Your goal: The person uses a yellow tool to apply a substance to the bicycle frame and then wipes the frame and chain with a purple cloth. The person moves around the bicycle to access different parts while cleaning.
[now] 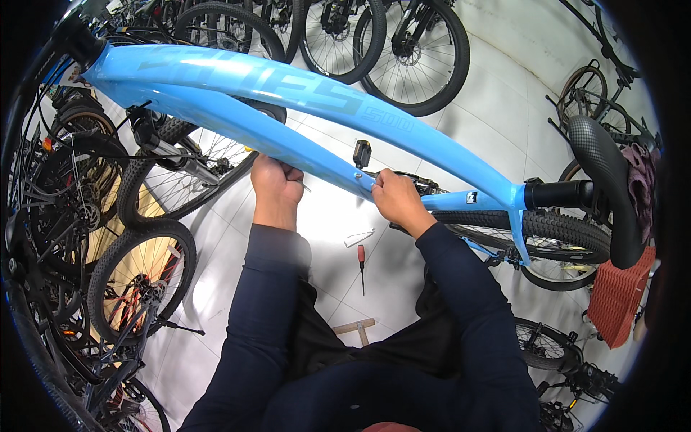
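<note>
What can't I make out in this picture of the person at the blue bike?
In the head view:
- What lies within the left hand: curled fingers cover it; only a small pale tip shows.
- What the right hand's fingertips touch: the hand itself hides it.
- The far side of the blue frame: turned away.
- The wooden piece's lower end: the person's clothing covers it.
</note>
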`<action>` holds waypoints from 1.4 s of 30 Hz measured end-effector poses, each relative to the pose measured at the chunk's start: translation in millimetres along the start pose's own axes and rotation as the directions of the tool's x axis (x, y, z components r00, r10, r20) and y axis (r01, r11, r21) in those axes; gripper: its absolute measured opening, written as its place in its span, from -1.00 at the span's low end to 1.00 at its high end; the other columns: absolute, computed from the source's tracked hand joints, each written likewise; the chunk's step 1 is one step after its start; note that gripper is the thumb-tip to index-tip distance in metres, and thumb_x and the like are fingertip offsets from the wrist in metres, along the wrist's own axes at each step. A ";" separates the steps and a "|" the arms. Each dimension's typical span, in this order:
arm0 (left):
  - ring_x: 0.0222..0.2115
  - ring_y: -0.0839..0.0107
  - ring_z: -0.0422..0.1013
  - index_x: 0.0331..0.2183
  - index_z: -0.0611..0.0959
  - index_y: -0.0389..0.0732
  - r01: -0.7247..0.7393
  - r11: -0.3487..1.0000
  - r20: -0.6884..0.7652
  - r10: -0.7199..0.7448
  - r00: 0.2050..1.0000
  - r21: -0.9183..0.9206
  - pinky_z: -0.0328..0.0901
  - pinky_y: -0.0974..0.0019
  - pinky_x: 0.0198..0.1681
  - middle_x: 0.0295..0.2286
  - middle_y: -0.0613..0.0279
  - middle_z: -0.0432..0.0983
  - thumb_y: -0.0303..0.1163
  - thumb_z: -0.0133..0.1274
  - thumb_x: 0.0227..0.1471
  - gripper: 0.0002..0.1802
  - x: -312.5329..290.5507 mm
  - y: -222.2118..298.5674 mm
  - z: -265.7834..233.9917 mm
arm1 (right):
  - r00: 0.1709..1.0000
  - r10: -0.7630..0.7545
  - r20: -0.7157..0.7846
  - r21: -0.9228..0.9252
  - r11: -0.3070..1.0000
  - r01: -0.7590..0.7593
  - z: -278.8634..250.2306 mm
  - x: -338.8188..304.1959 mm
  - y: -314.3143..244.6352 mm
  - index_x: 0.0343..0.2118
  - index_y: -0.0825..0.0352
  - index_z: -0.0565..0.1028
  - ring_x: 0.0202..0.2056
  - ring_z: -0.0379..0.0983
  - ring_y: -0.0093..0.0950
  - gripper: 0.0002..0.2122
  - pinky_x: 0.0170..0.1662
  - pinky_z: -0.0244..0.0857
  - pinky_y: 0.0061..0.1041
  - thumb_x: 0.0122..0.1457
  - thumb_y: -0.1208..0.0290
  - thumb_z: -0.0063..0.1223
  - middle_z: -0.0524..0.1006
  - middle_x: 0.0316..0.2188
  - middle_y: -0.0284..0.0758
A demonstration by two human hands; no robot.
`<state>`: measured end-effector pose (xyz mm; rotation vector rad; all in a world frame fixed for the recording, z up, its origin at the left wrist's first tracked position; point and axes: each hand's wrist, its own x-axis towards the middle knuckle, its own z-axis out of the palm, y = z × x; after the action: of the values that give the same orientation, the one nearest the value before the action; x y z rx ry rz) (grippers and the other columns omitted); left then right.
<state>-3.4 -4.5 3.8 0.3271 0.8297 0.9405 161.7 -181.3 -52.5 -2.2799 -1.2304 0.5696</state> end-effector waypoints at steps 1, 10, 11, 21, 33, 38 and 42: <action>-0.67 0.66 0.11 -0.41 0.49 -0.08 -0.002 1.000 0.014 0.002 1.000 -0.005 -0.12 0.50 -0.67 -0.58 0.47 0.29 -0.38 -0.22 0.31 -0.76 -0.7 0.3 -1.2 | 1.000 -0.009 0.004 -0.010 1.000 0.009 -0.4 -0.4 -0.6 -0.27 0.44 0.52 -0.25 0.55 0.08 -0.75 -0.09 0.39 -0.01 0.28 0.31 -0.03 0.61 -0.39 0.07; -0.69 0.65 0.08 -0.42 0.49 -0.05 0.001 1.000 -0.030 0.000 1.000 0.017 -0.13 0.54 -0.70 -0.61 0.49 0.26 -0.37 -0.27 0.30 -0.73 -3.0 0.4 3.7 | 1.000 -0.012 0.001 -0.004 1.000 0.012 -0.8 -1.7 -2.1 -0.27 0.45 0.52 -0.25 0.55 0.08 -0.73 -0.08 0.38 -0.01 0.29 0.29 -0.04 0.61 -0.38 0.07; -0.69 0.65 0.08 -0.42 0.49 -0.05 -0.002 1.000 -0.036 0.003 0.999 0.021 -0.13 0.54 -0.69 -0.61 0.49 0.26 -0.37 -0.27 0.29 -0.73 -3.2 0.5 3.9 | 1.000 -0.012 0.005 -0.001 1.000 0.012 -0.4 -1.5 -2.0 -0.27 0.45 0.52 -0.24 0.55 0.08 -0.73 -0.08 0.38 -0.01 0.29 0.28 -0.04 0.61 -0.38 0.07; -0.64 0.65 0.12 -0.39 0.47 -0.10 -0.009 1.000 0.028 0.009 1.000 0.003 -0.10 0.48 -0.65 -0.55 0.45 0.28 -0.41 -0.23 0.30 -0.78 -1.8 0.8 -1.9 | 0.999 -0.038 -0.004 -0.002 0.999 0.038 -0.8 -0.7 -0.2 -0.28 0.45 0.53 -0.25 0.55 0.08 -0.73 -0.09 0.38 -0.01 0.29 0.29 -0.06 0.61 -0.38 0.07; -0.68 0.67 0.10 -0.40 0.50 -0.06 0.003 1.000 0.001 -0.003 1.000 0.014 -0.13 0.54 -0.69 -0.59 0.48 0.30 -0.37 -0.27 0.30 -0.74 -1.2 0.2 0.2 | 0.999 -0.039 0.009 -0.050 0.998 0.040 2.0 -0.2 2.3 -0.27 0.44 0.51 -0.24 0.54 0.10 -0.73 -0.10 0.39 0.01 0.31 0.27 -0.05 0.60 -0.36 0.08; -0.69 0.67 0.08 -0.42 0.50 -0.05 0.009 1.000 -0.033 -0.008 0.999 0.027 -0.13 0.55 -0.70 -0.61 0.50 0.27 -0.36 -0.27 0.30 -0.73 -1.3 0.7 1.8 | 1.000 -0.017 -0.003 -0.012 1.000 0.017 5.0 1.3 4.7 -0.26 0.44 0.50 -0.26 0.54 0.12 -0.74 -0.09 0.38 0.03 0.32 0.29 -0.07 0.60 -0.37 0.10; -0.69 0.67 0.07 -0.43 0.50 -0.04 0.009 1.000 -0.040 -0.008 0.999 0.020 -0.13 0.55 -0.70 -0.61 0.50 0.26 -0.36 -0.26 0.30 -0.72 -2.6 0.7 3.1 | 0.999 -0.053 -0.012 -0.057 0.997 0.052 5.8 1.5 4.5 -0.26 0.45 0.49 -0.25 0.54 0.12 -0.73 -0.09 0.38 0.02 0.33 0.29 -0.07 0.59 -0.37 0.11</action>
<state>-2.3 -5.9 7.5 0.3229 0.8771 0.9338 162.1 -181.0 -59.9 -2.2867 -1.3110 0.5057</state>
